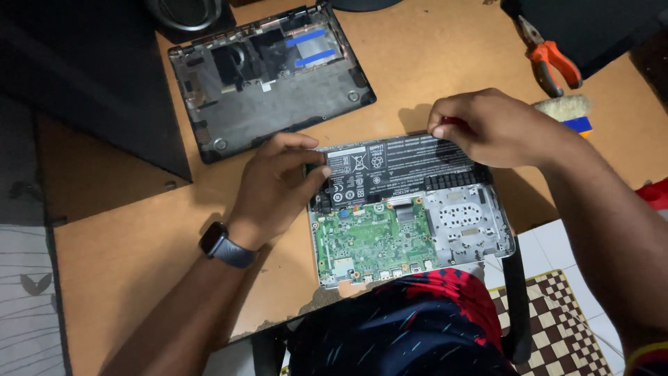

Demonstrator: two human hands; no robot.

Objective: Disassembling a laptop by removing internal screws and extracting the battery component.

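An opened laptop base (473, 233) lies at the table's near edge with its green circuit board (372, 240) exposed. A flat black battery pack (400, 167) covers its far half. My left hand (278, 184), with a dark watch on the wrist, pinches the battery's left end. My right hand (490, 129) grips the battery's far right edge; a small red thing shows between its fingers, and I cannot tell what it is.
The removed dark bottom cover (271, 87) with blue tape strips lies inside-up at the back left. Orange-handled pliers (550, 59) and a brush (567, 111) rest at the back right. The wooden table (139, 237) ends near my lap. Checkered mat (557, 327) below right.
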